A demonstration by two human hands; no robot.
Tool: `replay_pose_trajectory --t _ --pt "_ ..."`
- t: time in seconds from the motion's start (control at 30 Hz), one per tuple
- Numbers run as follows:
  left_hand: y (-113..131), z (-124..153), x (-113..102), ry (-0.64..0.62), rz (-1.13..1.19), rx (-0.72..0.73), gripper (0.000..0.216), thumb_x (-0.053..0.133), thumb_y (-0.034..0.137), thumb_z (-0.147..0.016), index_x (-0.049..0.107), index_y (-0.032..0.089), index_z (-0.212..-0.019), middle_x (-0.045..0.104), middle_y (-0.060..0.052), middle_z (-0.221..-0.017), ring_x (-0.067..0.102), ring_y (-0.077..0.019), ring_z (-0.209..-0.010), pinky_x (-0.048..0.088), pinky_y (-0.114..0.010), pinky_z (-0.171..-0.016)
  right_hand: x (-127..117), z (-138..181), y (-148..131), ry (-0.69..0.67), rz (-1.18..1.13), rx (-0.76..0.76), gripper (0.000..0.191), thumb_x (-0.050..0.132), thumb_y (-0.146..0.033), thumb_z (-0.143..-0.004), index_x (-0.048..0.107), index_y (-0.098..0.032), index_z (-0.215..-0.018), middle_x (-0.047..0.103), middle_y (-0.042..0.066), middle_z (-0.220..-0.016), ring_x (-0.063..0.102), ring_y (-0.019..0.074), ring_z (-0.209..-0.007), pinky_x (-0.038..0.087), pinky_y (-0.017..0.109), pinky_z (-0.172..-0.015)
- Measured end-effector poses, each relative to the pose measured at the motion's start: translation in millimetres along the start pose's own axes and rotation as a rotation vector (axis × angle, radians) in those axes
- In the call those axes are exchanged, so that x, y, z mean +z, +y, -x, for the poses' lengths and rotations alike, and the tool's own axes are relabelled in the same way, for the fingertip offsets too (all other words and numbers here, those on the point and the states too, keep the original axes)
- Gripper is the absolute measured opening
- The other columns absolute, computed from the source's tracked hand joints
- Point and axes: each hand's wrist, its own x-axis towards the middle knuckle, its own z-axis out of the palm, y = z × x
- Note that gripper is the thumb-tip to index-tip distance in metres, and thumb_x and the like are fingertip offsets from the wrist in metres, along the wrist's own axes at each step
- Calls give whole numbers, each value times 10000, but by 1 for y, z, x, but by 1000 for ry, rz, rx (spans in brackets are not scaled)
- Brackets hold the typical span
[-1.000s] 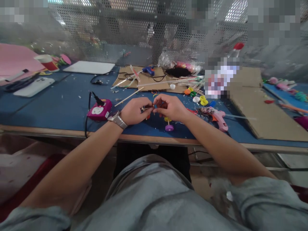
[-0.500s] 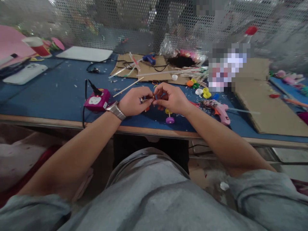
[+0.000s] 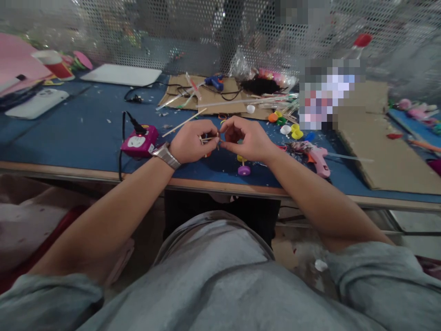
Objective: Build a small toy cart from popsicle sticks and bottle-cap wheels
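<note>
My left hand (image 3: 195, 141) is closed, thumb and fingers pinching some thin wooden sticks (image 3: 208, 138) that cross near the fingertips. My right hand (image 3: 246, 139) faces it, fingers curled and the thumb and index tip closing at the right end of the same sticks. How the sticks join is too small to make out. Just below my right hand, a purple bottle cap (image 3: 244, 170) and a yellow cap (image 3: 241, 158) sit on the table, linked by a short stick. Under my left hand shows a bit of an orange thing, mostly hidden.
On the blue table (image 3: 93, 138) stand a magenta power socket box (image 3: 139, 141) at left and a pink glue gun (image 3: 317, 158) at right. Loose bottle caps (image 3: 296, 132), a blue glue gun (image 3: 215, 82), cardboard (image 3: 389, 151) and a long stick (image 3: 184, 122) lie around.
My right fingers have opened slightly and drawn a little away from the left fingertips, so more of the sticks shows. The view has shifted slightly.
</note>
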Motion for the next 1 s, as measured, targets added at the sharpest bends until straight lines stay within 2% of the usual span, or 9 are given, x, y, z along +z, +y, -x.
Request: replay_pose_trajectory --t 0.37,0.7,1.0 --pt "-6 1 -4 -45 -4 6 200 634 328 -1006 721 183 -900 744 -47 -849 659 -194 -758 515 -340 -747 0 -1 8 -20 -25 12 306 829 -356 -921 661 -219 -1136 686 -3 -834 632 162 -708 484 306 -671" --pt "-5 1 -3 -42 0 37 89 673 268 -923 706 193 -888 724 -48 -854 678 -215 -793 540 -364 -787 -1 -3 13 -35 -61 5 365 854 -360 -875 657 -215 -1146 720 -3 -837 659 165 -723 502 313 -685" --pt "-1 1 -5 -78 31 55 136 663 284 -946 710 193 -857 717 -56 -848 662 -214 -792 528 -362 -783 -1 -3 9 -27 -60 13 357 841 -372 -888 656 -208 -1145 716 4 -836 658 170 -719 507 321 -689"
